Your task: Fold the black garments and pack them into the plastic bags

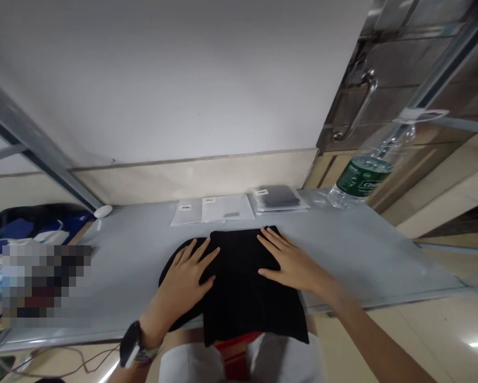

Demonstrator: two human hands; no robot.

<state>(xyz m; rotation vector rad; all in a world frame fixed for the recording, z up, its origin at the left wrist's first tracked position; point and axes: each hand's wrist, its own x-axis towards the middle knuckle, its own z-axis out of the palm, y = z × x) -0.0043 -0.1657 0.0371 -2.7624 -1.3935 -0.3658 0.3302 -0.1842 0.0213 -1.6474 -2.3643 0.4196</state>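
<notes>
A black piece of cloth, seemingly a folded garment (247, 287), lies spread on the grey table, its lower edge hanging over the front towards the lap. My left hand (189, 279) rests flat on its left part, fingers spread. On its upper right part lies my right hand (289, 260), also flat with the fingers apart. Neither hand grips anything. Just behind the cloth are flat translucent zip bags (227, 208) with small labels. To their right sits a stack of similar bags (279, 199), the top one holding something dark.
A large water bottle (362, 178) with a green label stands at the table's back right. A small white round object (103, 211) is at the back left. Blue and dark items (23, 229) crowd the left side. Metal posts frame the grey table (343, 250); cables hang below left.
</notes>
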